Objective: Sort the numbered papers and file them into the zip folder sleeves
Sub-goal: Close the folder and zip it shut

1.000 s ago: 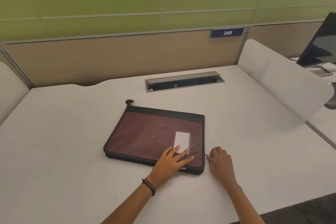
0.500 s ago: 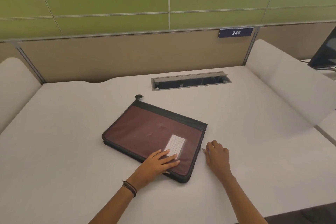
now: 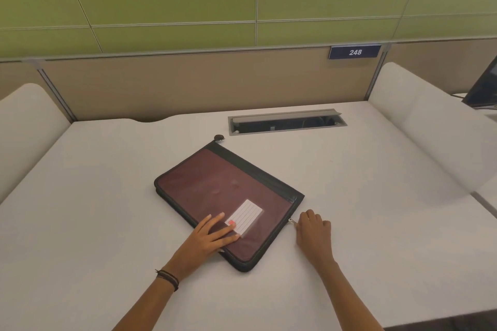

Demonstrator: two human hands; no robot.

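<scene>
Lying flat on the white desk, a closed maroon zip folder with black edging sits turned at an angle, one corner pointing toward the person and another toward the far partition. The left hand rests palm-down on the near part of the cover, fingers spread and laid flat, pressing on the folder rather than closing around anything. Just past those fingertips is a white lined label on the cover with a small red mark at its near end; the fingertips touch or slightly overlap that end. A few dark bands circle the left wrist.

The right hand is on the desk just beside the folder's right-hand edge, fingers curled in and pressed together at a small metal zip pull. The pull sits at the tip of the hand, against the folder's edge; the finger pads themselves are hidden, so the pinch is likely but I cannot tell for certain. From that grip the black zip edge runs away to the folder's right corner. At the folder's far corner, well apart from both hands, a small dark tab sticks out.

Beyond the folder, a grey cable slot is set in the desk. A blue plate reading 248 is fixed on the beige partition. No loose papers show anywhere.
</scene>
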